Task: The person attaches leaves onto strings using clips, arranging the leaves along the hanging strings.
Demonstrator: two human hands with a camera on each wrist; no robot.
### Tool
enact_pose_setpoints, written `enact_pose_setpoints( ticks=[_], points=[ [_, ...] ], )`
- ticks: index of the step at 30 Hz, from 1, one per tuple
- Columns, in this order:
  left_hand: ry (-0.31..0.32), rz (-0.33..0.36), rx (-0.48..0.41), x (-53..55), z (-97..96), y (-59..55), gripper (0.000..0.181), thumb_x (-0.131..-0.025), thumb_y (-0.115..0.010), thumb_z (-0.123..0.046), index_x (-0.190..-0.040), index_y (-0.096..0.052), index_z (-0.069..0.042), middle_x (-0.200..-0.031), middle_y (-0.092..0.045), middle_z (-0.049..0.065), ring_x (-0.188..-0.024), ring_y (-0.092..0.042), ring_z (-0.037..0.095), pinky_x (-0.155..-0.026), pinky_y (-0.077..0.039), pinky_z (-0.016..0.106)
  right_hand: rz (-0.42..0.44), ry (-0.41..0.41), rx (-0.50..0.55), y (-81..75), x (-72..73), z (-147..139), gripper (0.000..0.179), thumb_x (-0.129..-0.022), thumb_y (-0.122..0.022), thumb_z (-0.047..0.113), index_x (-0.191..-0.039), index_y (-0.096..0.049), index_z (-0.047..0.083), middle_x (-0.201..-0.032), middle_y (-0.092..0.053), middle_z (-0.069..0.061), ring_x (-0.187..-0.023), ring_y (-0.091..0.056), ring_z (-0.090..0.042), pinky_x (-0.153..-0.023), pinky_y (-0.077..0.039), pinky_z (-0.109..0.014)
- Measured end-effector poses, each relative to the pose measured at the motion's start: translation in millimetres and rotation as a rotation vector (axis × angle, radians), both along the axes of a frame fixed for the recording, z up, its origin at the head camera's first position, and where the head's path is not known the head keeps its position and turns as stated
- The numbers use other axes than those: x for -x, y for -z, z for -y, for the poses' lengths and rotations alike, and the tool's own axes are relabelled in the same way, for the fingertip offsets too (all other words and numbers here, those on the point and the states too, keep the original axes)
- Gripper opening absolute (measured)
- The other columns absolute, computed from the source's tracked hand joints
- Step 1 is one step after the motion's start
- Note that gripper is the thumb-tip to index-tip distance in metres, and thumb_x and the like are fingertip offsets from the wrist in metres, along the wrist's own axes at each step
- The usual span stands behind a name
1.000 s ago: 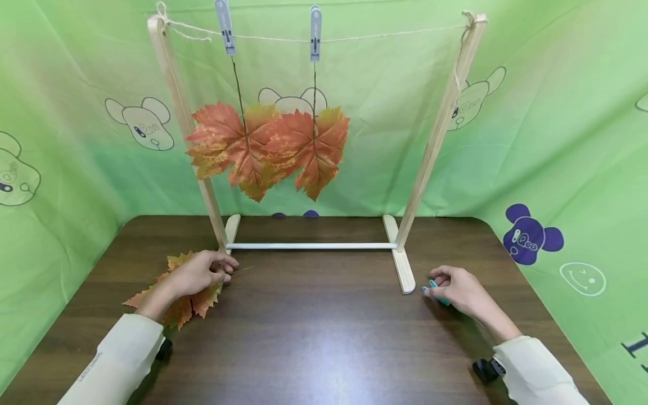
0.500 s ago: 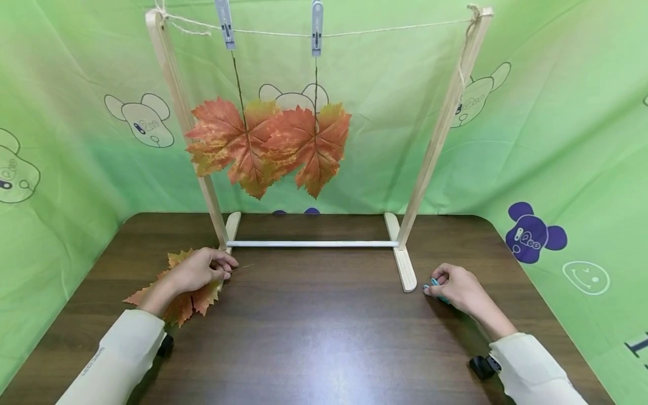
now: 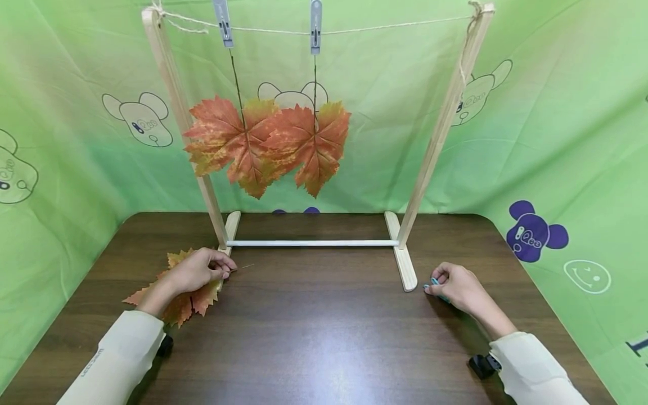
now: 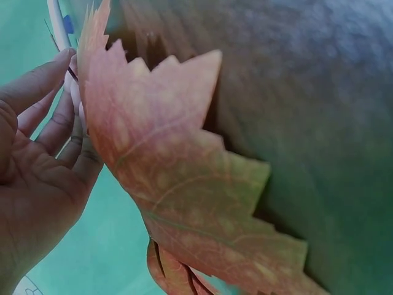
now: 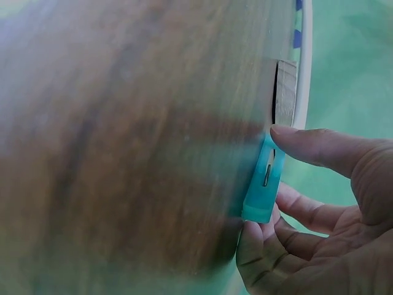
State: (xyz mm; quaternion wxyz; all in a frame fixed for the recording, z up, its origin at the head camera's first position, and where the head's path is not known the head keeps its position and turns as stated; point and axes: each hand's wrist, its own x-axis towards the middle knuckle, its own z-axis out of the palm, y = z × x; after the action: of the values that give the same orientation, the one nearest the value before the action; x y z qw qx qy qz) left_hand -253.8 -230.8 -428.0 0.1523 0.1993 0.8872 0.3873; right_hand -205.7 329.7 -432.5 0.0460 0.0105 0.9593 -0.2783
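A half-curled left hand point(image 3: 196, 271) pinches the stem point(image 3: 246, 266) of an orange leaf point(image 4: 166, 153); the curled right hand point(image 3: 458, 288) grips a turquoise clothespin point(image 5: 263, 184).

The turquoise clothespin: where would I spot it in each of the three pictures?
Head: lower half, right of centre; turquoise clothespin pinched in the right hand.
Left wrist: not in it.
Right wrist: right of centre, just below mid-height; turquoise clothespin upright in the picture, slightly tilted.
Shared landmark: the brown tabletop shows in all three.
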Motion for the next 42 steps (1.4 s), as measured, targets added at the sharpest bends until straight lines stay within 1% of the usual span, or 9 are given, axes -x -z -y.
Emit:
enact_pose_setpoints(
  ticks=[8,15,23,31,36,42],
  points=[
    [-0.002,-0.001,0.014,1.7,0.2,0.3,0.02,-0.1,-0.061,0.005,-0.11,-0.077,0.001,-0.096,-0.075,0.01,-0.084,-0.062,0.016,-0.073,-0.051,0.023,0.005,-0.004,0.009,0.5,0.9,-1.2,0.03,-0.084,-0.084,0.016,-0.099,-0.065,-0.003,-0.089,-0.064,-0.01,-0.079,-0.057,-0.018,-0.072,-0.045,-0.033],
    [0.012,0.004,0.006,2.7,0.3,0.6,0.023,-0.099,-0.059,0.008,-0.112,-0.077,0.002,-0.093,-0.074,0.009,-0.083,-0.061,0.014,-0.072,-0.05,0.022,-0.01,-0.012,0.007,1.9,-0.2,-2.7,0.029,-0.084,-0.083,0.017,-0.099,-0.066,-0.002,-0.087,-0.064,-0.008,-0.079,-0.057,-0.017,-0.072,-0.045,-0.033],
    [0.013,0.009,0.015,3.2,0.7,-1.5,0.024,-0.099,-0.059,0.009,-0.113,-0.077,0.002,-0.092,-0.074,0.008,-0.083,-0.061,0.015,-0.071,-0.051,0.022,-0.03,0.001,0.022,1.3,-1.6,-2.9,0.027,-0.087,-0.081,0.016,-0.099,-0.068,-0.004,-0.087,-0.067,-0.009,-0.078,-0.059,-0.016,-0.072,-0.047,-0.033],
    [0.02,-0.003,0.024,3.6,-1.2,-3.7,0.019,-0.1,-0.063,0.004,-0.113,-0.077,0.0,-0.1,-0.077,0.01,-0.088,-0.067,0.017,-0.074,-0.052,0.024,-0.023,0.011,0.028,0.3,-0.3,-4.2,0.026,-0.089,-0.079,0.017,-0.099,-0.071,-0.006,-0.087,-0.071,-0.008,-0.078,-0.061,-0.013,-0.071,-0.049,-0.03],
    [0.029,-0.014,0.026,3.5,-1.8,-4.7,0.019,-0.099,-0.063,0.004,-0.113,-0.077,0.001,-0.103,-0.077,0.012,-0.09,-0.069,0.018,-0.075,-0.053,0.023,-0.03,0.014,0.035,-3.0,-0.4,-4.6,0.027,-0.088,-0.08,0.018,-0.1,-0.073,-0.005,-0.088,-0.073,-0.008,-0.079,-0.062,-0.012,-0.073,-0.049,-0.03],
    [0.031,-0.02,0.02,2.0,-4.1,-8.2,0.019,-0.099,-0.063,0.005,-0.112,-0.076,0.003,-0.1,-0.076,0.013,-0.086,-0.065,0.016,-0.073,-0.052,0.022,-0.055,-0.009,0.036,-6.2,-0.2,-4.8,0.025,-0.088,-0.08,0.017,-0.1,-0.074,-0.003,-0.088,-0.076,-0.007,-0.079,-0.064,-0.012,-0.073,-0.05,-0.03]
  ],
)
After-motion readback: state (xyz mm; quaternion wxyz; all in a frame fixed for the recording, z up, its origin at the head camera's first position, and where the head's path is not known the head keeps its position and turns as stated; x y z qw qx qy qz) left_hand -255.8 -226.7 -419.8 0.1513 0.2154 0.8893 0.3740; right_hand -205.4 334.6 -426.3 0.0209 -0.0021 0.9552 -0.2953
